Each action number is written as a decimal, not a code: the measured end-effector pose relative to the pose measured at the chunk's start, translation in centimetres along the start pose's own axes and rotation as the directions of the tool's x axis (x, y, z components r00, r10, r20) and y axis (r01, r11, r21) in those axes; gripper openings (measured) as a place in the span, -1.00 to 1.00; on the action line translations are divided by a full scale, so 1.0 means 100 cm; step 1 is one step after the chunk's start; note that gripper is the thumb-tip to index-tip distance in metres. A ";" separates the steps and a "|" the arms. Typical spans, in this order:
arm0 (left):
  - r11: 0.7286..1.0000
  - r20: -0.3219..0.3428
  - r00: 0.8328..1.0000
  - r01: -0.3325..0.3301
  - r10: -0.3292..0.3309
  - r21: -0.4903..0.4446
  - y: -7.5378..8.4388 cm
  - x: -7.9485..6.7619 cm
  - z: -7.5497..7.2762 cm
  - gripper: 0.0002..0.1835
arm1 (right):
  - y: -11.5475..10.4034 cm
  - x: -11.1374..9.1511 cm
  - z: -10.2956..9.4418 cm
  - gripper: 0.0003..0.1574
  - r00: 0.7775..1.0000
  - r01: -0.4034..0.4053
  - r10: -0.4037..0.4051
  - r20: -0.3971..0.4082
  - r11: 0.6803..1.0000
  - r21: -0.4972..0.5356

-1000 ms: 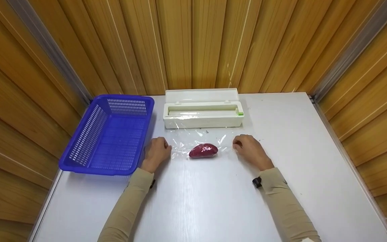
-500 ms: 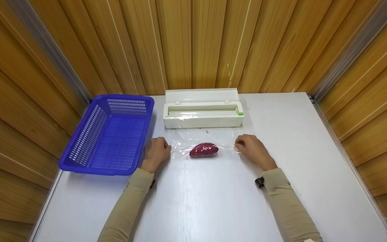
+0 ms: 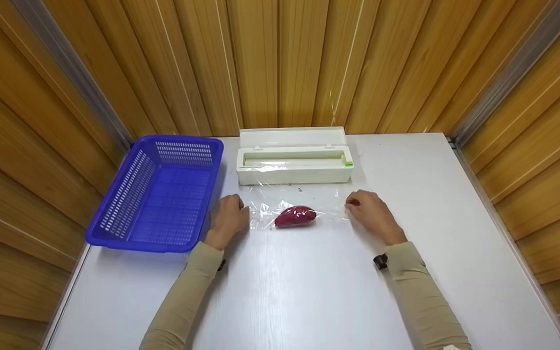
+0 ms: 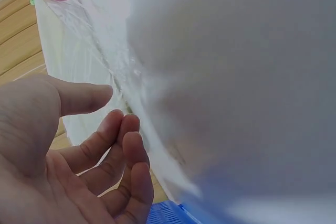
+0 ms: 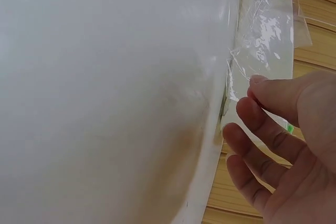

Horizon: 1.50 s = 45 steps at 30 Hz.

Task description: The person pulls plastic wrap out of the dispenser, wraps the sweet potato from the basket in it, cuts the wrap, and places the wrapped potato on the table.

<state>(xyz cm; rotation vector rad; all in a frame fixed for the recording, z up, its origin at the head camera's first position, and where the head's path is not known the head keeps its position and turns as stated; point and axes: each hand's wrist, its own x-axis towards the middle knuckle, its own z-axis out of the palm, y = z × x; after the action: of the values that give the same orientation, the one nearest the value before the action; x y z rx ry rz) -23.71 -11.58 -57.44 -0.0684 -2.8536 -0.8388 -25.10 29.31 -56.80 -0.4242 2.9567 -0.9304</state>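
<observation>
A dark-red, oblong, tapered item [image 3: 295,216], like a sweet potato, lies at the table's middle with clear plastic wrap [image 3: 263,214] around and beside it. The wrap stretches back toward a white wrap dispenser [image 3: 294,175] with its lid up and a green piece at its right end. My left hand [image 3: 227,219] pinches the wrap's left edge between thumb and fingertips; its fingers curl loosely in the left wrist view. On the other side, my right hand [image 3: 371,214] pinches the right edge, thumb and index finger close together at the film in the right wrist view.
A blue perforated plastic basket [image 3: 163,209] stands at the left, right beside my left hand. The white table [image 3: 280,291] ends at the back against wood-patterned panels [image 3: 294,63].
My right hand has shifted slightly right and away from the red item, widening the gap between the hands. The left hand and the item have barely moved.
</observation>
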 end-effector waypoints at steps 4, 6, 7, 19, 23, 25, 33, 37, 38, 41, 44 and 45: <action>1.000 -0.005 1.000 -0.013 0.013 0.010 0.007 0.000 -0.005 -0.82 | -0.003 0.001 -0.003 -0.84 1.000 -0.006 0.006 -0.021 1.000 -0.008; 1.000 -0.003 1.000 -0.013 0.013 0.011 0.010 0.000 -0.006 -0.81 | -0.003 0.002 -0.004 -0.83 0.999 0.004 -0.004 -0.033 1.000 -0.019; 1.000 -0.003 1.000 -0.012 0.012 0.010 0.011 0.000 -0.006 -0.81 | -0.003 0.003 -0.004 -0.83 0.999 0.010 -0.011 -0.038 1.000 -0.024; 0.998 -0.013 0.998 -0.055 0.055 0.015 0.030 0.003 -0.011 -0.82 | -0.007 0.007 -0.008 -0.77 0.988 0.056 -0.069 -0.140 0.994 -0.096; 0.996 -0.027 0.996 -0.081 0.082 0.022 0.035 0.006 -0.011 -0.83 | -0.007 0.011 -0.009 -0.72 0.984 0.054 -0.073 -0.160 0.991 -0.124; 0.995 -0.032 0.995 -0.091 0.092 0.034 0.037 0.007 -0.011 -0.83 | -0.008 0.012 -0.010 -0.69 0.983 0.047 -0.069 -0.168 0.990 -0.129; 0.988 -0.042 0.989 -0.139 0.142 0.066 0.050 0.013 -0.012 -0.80 | -0.009 0.019 -0.016 -0.49 0.972 0.061 -0.093 -0.216 0.987 -0.150; 0.983 -0.055 0.983 -0.174 0.177 0.067 0.057 0.016 -0.012 -0.79 | -0.008 0.023 -0.018 -0.40 0.971 0.051 -0.088 -0.223 0.985 -0.167; 0.981 -0.060 0.980 -0.184 0.188 0.069 0.059 0.017 -0.012 -0.80 | -0.008 0.024 -0.018 -0.39 0.971 0.047 -0.085 -0.223 0.984 -0.170; 0.973 -0.074 0.972 -0.216 0.222 0.079 0.063 0.018 -0.012 -0.80 | -0.006 0.027 -0.019 -0.35 0.971 0.043 -0.083 -0.224 0.983 -0.178; 0.967 -0.086 0.965 -0.243 0.249 0.083 0.067 0.019 -0.011 -0.81 | -0.004 0.030 -0.020 -0.33 0.968 0.050 -0.093 -0.232 0.982 -0.181; 0.965 -0.090 0.962 -0.249 0.256 0.082 0.068 0.019 -0.010 -0.81 | -0.004 0.031 -0.021 -0.32 0.967 0.055 -0.098 -0.234 0.982 -0.183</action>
<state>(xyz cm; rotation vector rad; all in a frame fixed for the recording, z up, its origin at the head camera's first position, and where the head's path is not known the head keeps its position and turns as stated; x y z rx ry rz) -24.82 -6.43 -52.63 -0.3635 -2.7009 -0.6692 -28.18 29.37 -54.67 -0.4630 3.2831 -0.7815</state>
